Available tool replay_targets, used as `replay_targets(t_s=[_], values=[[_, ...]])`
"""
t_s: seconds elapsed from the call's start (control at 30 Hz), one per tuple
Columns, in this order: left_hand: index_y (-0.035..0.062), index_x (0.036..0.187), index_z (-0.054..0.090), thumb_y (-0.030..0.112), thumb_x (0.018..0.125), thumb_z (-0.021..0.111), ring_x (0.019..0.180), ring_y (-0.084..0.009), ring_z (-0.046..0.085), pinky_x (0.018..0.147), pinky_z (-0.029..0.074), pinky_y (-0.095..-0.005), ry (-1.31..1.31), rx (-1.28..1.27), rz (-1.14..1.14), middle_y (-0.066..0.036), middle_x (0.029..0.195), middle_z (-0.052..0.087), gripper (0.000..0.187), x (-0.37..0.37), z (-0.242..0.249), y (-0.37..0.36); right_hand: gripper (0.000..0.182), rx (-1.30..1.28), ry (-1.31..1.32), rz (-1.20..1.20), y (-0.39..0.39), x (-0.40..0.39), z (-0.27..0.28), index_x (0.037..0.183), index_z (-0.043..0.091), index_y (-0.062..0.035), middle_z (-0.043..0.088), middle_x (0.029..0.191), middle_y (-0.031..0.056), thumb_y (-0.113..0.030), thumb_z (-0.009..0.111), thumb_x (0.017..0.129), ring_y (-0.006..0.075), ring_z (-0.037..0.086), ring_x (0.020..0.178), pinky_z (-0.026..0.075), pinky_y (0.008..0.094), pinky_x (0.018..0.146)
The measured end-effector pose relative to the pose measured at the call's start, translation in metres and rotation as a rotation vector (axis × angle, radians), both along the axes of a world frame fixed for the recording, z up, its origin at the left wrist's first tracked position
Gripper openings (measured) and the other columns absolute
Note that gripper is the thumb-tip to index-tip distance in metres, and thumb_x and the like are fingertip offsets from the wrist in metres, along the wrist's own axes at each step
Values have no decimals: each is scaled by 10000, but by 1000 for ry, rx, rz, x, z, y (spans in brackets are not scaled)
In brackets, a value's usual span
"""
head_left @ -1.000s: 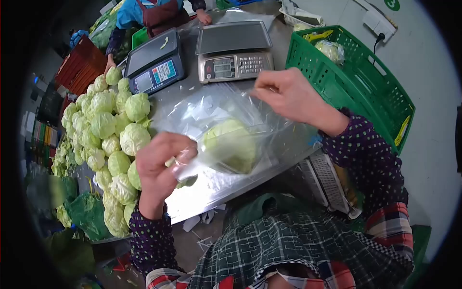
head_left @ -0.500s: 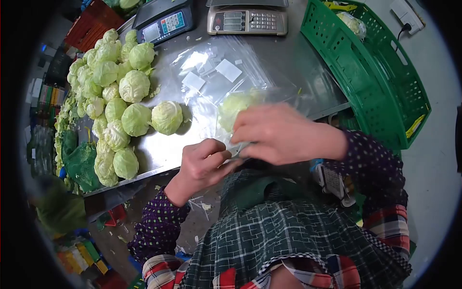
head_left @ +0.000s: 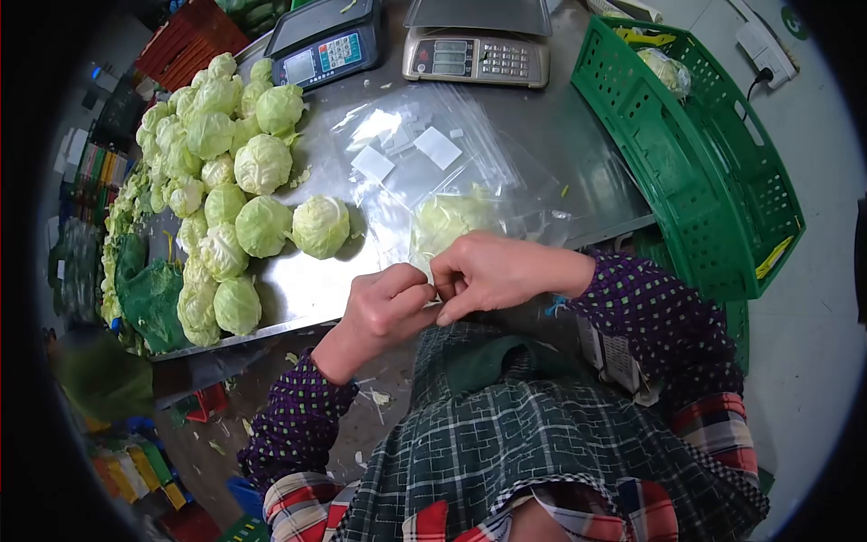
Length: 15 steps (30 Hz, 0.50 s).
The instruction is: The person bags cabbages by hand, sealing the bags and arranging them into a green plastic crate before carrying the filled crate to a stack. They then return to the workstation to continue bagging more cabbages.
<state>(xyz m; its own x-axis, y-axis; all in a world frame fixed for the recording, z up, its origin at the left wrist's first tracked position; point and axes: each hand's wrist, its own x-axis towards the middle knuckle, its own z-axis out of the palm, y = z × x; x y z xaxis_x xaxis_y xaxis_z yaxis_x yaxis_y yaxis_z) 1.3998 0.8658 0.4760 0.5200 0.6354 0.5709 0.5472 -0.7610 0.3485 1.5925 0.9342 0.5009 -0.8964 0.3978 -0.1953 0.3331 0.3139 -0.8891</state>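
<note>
A pale green cabbage (head_left: 452,217) lies inside a clear plastic bag at the front edge of the metal table. Both hands meet at the near end of this bag. My left hand (head_left: 388,303) has its fingers curled on the gathered plastic. Touching it from the right, my right hand (head_left: 479,275) pinches at the same spot with thumb and forefinger. The fingers partly hide the bag's end. Left of the bag, a loose cabbage (head_left: 321,227) sits at the edge of a large pile of cabbages (head_left: 264,164).
Flat clear bags with white labels (head_left: 438,148) lie beyond the bagged cabbage. Two scales, one dark (head_left: 327,56) and one silver (head_left: 476,60), stand at the back. A green crate (head_left: 668,163) is at the right, a red crate (head_left: 191,43) at the far left.
My right hand has moved down and closed in a pinch beside my left hand, uncovering more of the bagged cabbage. The view has shifted slightly.
</note>
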Motion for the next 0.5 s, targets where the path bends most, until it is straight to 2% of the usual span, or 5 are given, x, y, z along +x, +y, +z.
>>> replay_targets(t_s=[0.2,0.27,0.37,0.47,0.5], values=[[82,714,560,141,619,821,562,-177,563,455,457,-290,-51,-47,37,-29,697,537,284,-12,-4,-6,146,-184,410,63,-36,85,92,722,619,-36,595,635,36,-148,699,770,124,538,555,433,285,510],[80,720,567,145,616,824,566,-181,567,461,459,-287,-69,-27,78,-31,697,540,284,-16,-8,-17,140,30,730,-443,-43,191,100,728,601,-50,569,639,27,-140,707,743,112,524,552,433,272,507],[59,872,592,216,600,854,671,-204,608,549,509,-280,-7,28,81,-78,853,585,408,-36,-18,-32,159,221,-130,-972,-57,265,43,737,575,-70,530,645,12,-127,719,702,93,502,547,432,252,504],[2,1293,407,376,561,877,1119,-337,535,916,479,-376,-124,-51,338,-217,1314,432,947,-50,-38,-44,335,344,-1356,201,-83,268,-76,1010,672,-42,660,902,171,-158,707,697,329,648,871,527,396,763],[2,1293,407,376,561,877,1119,-337,535,916,479,-376,-127,-41,339,-217,1314,432,947,-48,-42,-34,407,335,-1044,-81,-68,246,-85,1076,643,-43,653,960,174,-177,715,699,337,638,911,518,401,795]])
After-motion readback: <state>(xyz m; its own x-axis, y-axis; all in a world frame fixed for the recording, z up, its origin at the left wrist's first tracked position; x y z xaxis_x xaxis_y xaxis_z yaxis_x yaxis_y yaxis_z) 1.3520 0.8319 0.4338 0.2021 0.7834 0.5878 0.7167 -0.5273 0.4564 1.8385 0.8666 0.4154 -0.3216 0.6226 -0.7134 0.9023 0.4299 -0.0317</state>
